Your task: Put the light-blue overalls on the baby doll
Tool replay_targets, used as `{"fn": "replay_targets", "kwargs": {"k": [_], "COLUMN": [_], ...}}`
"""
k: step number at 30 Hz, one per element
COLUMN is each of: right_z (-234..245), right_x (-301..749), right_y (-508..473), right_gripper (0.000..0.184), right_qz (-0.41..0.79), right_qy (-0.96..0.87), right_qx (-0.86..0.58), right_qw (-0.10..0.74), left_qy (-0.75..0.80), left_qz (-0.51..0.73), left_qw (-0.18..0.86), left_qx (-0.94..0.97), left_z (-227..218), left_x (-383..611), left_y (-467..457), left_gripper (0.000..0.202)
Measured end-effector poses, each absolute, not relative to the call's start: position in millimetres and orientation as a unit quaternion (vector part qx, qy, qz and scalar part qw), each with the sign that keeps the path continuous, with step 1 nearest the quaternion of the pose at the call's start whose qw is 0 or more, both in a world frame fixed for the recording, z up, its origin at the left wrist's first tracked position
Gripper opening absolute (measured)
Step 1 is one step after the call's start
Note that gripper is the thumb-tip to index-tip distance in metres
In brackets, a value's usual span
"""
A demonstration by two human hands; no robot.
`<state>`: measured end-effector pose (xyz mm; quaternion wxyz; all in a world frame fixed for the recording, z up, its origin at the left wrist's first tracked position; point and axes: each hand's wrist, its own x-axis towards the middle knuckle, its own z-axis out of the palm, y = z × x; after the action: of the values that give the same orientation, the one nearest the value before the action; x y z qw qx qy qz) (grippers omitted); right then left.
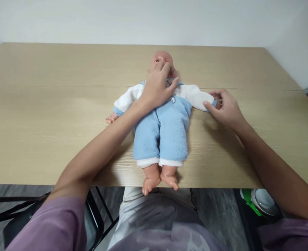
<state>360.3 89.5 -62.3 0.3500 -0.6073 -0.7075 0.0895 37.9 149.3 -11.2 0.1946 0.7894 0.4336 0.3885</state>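
A baby doll [160, 129] in a blue and white fleece outfit lies on its back on the wooden table, head away from me and bare feet at the near edge. My left hand [159, 83] rests across its chest and lower face, fingers over the mouth area and thumb apart. Beneath that hand, the doll's chin and neck are mostly hidden. On the right, my right hand [225, 108] grips the white sleeve [197, 97] at its blue cuff, thumb on the near side and fingers around the doll's hand. The other doll arm [126, 101] stretches out to the left.
The light wooden table [52, 111] reaches to a white wall [143, 21]. Below its front edge, a black chair [93, 216] stands at left. A round white and green object [263, 202] sits on something dark at lower right.
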Motion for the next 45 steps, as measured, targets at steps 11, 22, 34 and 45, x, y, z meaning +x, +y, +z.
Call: {"fn": "replay_targets", "kwargs": {"k": [11,22,34,45], "right_z": [-40,-51,-67,-83], "right_x": [284,277,277,272], "right_y": [44,90,80,80], "right_gripper": [0.049,0.066,0.057,0.068], "right_qz": [0.255,0.416,0.262,0.365], "right_qy": [-0.752,-0.676,-0.75,-0.675], "right_qx": [-0.483,-0.484,-0.494,-0.503], "right_qw": [0.369,0.369,0.353,0.397], "left_qy": [0.523,0.552,0.552,0.517], "left_qz": [0.417,0.333,0.256,0.373], "left_qw": [0.124,0.062,0.033,0.193], "left_qx": [0.733,0.762,0.793,0.746], "left_z": [-42,-46,-42,-53], "left_x": [-45,-65,-68,-59], "left_y": [97,84,75,73], "left_gripper": [0.05,0.051,0.042,0.049]}}
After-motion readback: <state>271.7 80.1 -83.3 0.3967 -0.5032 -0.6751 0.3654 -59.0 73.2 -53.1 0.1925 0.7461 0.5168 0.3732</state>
